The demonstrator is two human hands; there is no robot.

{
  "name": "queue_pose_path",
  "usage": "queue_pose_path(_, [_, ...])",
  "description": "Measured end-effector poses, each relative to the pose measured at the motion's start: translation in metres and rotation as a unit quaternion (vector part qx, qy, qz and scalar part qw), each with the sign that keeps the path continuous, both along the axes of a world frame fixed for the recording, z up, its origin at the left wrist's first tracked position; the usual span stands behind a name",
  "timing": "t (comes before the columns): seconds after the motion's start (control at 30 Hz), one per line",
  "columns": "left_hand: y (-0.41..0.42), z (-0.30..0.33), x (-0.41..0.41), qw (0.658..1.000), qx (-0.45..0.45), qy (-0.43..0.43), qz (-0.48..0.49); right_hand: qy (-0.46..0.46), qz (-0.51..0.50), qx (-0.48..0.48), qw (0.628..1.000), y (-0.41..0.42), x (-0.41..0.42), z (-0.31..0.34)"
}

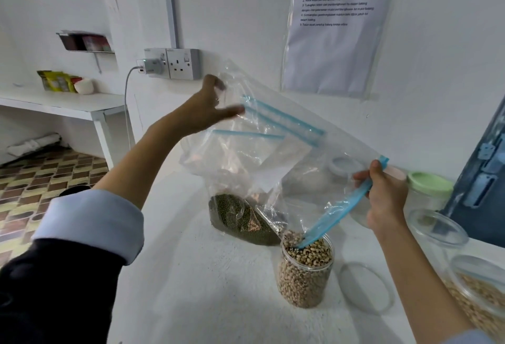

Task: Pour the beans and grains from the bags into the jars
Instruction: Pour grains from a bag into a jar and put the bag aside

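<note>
Up in the middle of the frame, a clear zip bag (276, 152) with blue seal strips hangs stretched between two bare hands above a white table (207, 275). The left hand (207, 108) is raised at centre, its thumb and fingers spread apart against the bag's upper corner; whether they actually pinch the plastic cannot be told. The right hand (382, 196), at the right of the frame, has its grip curled round the blue zip edge, pinching it. From there the blue strip slants down, and its lower end dips into the mouth of an open jar (306, 270) at lower centre. That jar is filled nearly to the rim with black-eyed beans. The bag itself looks almost empty.

Just behind the jar, toward the centre, a second bag (240, 220) of small dark green beans lies on the table. A loose round clear lid (366, 286) lies flat just right of the bean jar. At the right edge stand more jars: one with a pale green lid (429, 182), an open clear one (437, 228) below it, and at the lower right corner a jar of tan grains (481, 289).

On the wall at upper right hangs a printed sheet (333, 23) in a plastic sleeve. A double socket (175, 63) with a plugged charger sits at upper centre left.
</note>
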State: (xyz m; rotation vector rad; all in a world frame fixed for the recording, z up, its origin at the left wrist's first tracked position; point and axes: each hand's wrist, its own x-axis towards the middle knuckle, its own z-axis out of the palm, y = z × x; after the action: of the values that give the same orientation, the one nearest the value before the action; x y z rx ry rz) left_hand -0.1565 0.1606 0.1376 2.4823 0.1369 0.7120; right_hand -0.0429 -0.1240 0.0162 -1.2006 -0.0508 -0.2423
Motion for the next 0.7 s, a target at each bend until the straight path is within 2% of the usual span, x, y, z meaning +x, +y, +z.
queue_pose_path(0.03, [0.004, -0.001, -0.001, 0.996, 0.080, 0.041, 0.006, 0.004, 0.004, -0.003, 1.000, -0.001, 0.002, 0.000])
queue_pose_path(0.1, [0.011, -0.008, -0.002, 0.960, 0.255, 0.101, 0.054, 0.008, 0.014, -0.018, 1.000, -0.003, 0.003, 0.000])
queue_pose_path(0.13, [0.016, -0.012, -0.001, 0.943, 0.303, 0.109, 0.079, 0.009, 0.015, -0.023, 1.000, -0.003, 0.003, 0.000])
queue_pose_path(0.17, [0.019, -0.016, 0.001, 0.941, 0.308, 0.107, 0.097, 0.011, 0.015, -0.026, 1.000, -0.004, 0.003, 0.000])
queue_pose_path(0.33, [0.023, -0.021, -0.007, 0.971, 0.181, 0.039, 0.152, 0.022, 0.010, -0.023, 0.999, -0.007, -0.002, 0.001])
queue_pose_path(0.43, [0.029, -0.026, -0.014, 0.995, -0.001, -0.013, 0.096, 0.027, 0.004, -0.015, 1.000, -0.010, -0.004, 0.001])
queue_pose_path(0.57, [0.030, -0.043, -0.018, 0.984, -0.159, -0.067, 0.040, 0.021, -0.005, -0.013, 1.000, -0.008, -0.006, 0.001])
queue_pose_path(0.63, [0.029, -0.053, -0.015, 0.982, -0.188, -0.030, -0.007, 0.021, -0.005, -0.007, 1.000, -0.006, -0.006, 0.002])
queue_pose_path(0.7, [0.029, -0.060, -0.014, 0.990, -0.116, 0.076, -0.035, 0.024, 0.000, -0.004, 1.000, -0.006, -0.004, 0.002])
